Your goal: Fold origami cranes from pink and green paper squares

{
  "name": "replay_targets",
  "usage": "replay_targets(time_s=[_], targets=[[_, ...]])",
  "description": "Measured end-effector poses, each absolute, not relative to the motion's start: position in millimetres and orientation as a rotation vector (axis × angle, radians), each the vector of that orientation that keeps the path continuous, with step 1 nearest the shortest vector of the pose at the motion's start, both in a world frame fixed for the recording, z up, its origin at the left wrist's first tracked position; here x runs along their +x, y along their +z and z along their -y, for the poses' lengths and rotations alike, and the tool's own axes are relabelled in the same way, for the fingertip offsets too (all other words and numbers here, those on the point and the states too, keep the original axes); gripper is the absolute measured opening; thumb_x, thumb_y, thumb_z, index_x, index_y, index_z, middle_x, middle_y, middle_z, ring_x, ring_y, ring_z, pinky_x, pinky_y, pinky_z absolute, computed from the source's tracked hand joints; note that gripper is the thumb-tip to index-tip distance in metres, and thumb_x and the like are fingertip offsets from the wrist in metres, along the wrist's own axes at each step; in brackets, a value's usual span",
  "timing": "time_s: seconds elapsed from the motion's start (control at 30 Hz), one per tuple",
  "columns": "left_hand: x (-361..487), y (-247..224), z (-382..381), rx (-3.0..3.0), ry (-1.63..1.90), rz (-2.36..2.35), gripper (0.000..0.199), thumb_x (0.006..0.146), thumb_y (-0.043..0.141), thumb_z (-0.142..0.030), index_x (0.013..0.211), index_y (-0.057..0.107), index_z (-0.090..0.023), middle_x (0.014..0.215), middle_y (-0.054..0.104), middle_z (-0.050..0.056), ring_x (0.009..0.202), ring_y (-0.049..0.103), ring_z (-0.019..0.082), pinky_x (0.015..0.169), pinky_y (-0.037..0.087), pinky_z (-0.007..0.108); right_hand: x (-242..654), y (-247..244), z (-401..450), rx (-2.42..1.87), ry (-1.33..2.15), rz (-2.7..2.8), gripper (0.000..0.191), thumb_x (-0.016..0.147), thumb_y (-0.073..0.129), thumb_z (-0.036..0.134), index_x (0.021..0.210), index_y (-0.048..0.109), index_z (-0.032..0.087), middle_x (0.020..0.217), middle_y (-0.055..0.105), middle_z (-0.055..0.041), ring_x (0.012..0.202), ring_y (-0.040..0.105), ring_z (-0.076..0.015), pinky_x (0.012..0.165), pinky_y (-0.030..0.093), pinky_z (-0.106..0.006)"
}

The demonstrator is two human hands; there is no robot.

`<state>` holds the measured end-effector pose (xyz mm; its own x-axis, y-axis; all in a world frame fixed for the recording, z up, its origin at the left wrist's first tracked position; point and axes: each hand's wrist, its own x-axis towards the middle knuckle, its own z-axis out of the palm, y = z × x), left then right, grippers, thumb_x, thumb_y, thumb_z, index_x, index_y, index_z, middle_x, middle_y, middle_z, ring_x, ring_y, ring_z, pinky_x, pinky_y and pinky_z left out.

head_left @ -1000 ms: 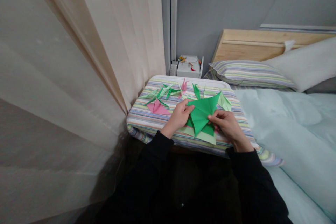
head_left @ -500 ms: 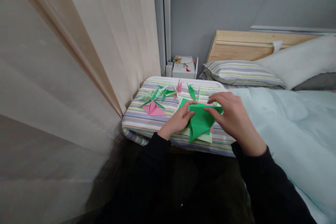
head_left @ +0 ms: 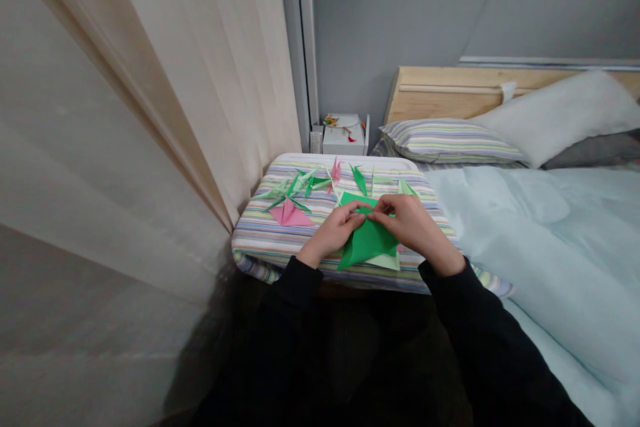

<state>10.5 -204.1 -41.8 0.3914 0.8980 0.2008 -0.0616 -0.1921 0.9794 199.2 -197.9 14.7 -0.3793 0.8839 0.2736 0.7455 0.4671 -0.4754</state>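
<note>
A folded green paper (head_left: 369,241) is held over the small cloth-covered table (head_left: 250,233). My left hand (head_left: 336,229) pinches its upper edge from the left. My right hand (head_left: 407,221) pinches the same edge close by, its fingertips almost meeting those of the left. Beneath lie flat sheets, among them a green sheet (head_left: 351,198) and a pale green sheet (head_left: 390,261). Several folded paper cranes rest toward the back and left, including a pink one (head_left: 289,213), another pink one (head_left: 335,172) and a green one (head_left: 359,179).
A beige curtain (head_left: 210,80) hangs along the left side. On the right is a bed with a pale blue quilt (head_left: 525,227) and a striped pillow (head_left: 450,140). Behind the table stands a small white cabinet (head_left: 344,140) with small items on top.
My right hand has moved left along the paper's upper edge, close to my left hand. The lower part of the paper has swung left and shows a wider face. The view has shifted slightly.
</note>
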Motion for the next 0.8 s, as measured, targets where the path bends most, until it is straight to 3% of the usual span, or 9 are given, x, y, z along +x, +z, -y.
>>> replay_targets(time_s=[0.1,0.17,0.4,0.8], targets=[[8.9,-40.8,202.4,1.397,1.125,-0.734,0.044,0.088,0.066,-0.054,0.108,0.075,-0.016,0.095,0.073,0.007,0.093,0.062,0.022,0.086,0.045,0.032,198.7,7.0,196.9,-1.321,0.461,2.095,0.016,0.085,0.069,0.028,0.072,0.067,0.02,0.074,0.072,-0.0052,0.074,0.066,-0.0221,0.073,0.046,-0.033],[8.4,-40.6,201.7,1.282,1.149,-0.706,0.043,0.084,0.071,-0.055,0.101,0.076,-0.015,0.094,0.073,0.007,0.091,0.064,0.021,0.086,0.045,0.031,198.0,3.2,196.6,-1.297,0.503,2.013,0.017,0.085,0.069,0.029,0.072,0.067,0.02,0.074,0.072,-0.0048,0.074,0.066,-0.0218,0.073,0.047,-0.034],[10.7,-41.7,201.6,1.109,1.105,-0.716,0.041,0.072,0.084,-0.051,0.078,0.071,-0.013,0.066,0.057,-0.002,0.06,0.047,0.01,0.061,0.037,0.023,194.2,-7.4,196.8,-1.237,0.527,1.857,0.014,0.083,0.072,0.029,0.072,0.068,0.021,0.074,0.072,-0.0039,0.073,0.065,-0.0212,0.076,0.051,-0.037],[13.6,-41.8,202.3,1.06,1.062,-0.716,0.045,0.069,0.087,-0.05,0.091,0.077,-0.012,0.072,0.067,0.002,0.063,0.055,0.011,0.065,0.042,0.024,194.3,-16.9,195.0,-1.202,0.509,1.794,0.015,0.083,0.07,0.028,0.072,0.065,0.021,0.076,0.07,-0.0042,0.073,0.064,-0.0211,0.074,0.049,-0.035]])
